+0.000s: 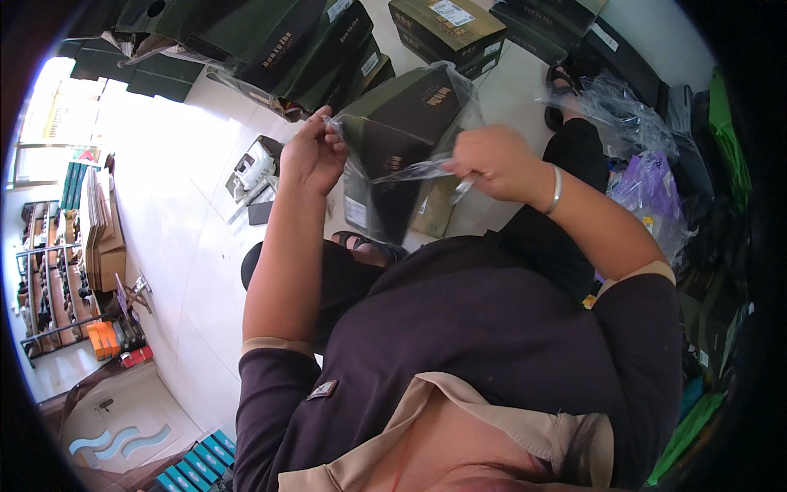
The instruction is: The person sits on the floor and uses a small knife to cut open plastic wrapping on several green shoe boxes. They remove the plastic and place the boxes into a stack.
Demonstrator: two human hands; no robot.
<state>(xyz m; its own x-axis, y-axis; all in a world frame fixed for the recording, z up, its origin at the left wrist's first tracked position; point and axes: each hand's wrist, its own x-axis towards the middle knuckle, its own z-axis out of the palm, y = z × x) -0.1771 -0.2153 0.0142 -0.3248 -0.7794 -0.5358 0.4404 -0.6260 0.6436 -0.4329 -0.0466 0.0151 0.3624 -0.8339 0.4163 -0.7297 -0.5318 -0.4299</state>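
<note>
My left hand (315, 154) pinches the gathered edge of a clear plastic bag (472, 101) at the left. Across from it, my right hand (495, 163), with a silver bangle on the wrist, grips another part of the bag and stretches its rim between both hands. Inside the plastic are dark green shoe boxes (403, 117), tilted, and they seem stacked together. A white label shows on the lower box side. Just behind the bag, partly hidden by it, sits an olive-brown box (435, 212) on the floor.
Stacked dark shoe boxes (289, 49) stand beyond my left hand. More boxes (449, 31) lie ahead. At right are crumpled plastic bags (645, 184). A white object (255, 166) lies on the tiled floor (203, 166). Flattened cartons (101, 234) and shoe racks (52, 277) stand far left.
</note>
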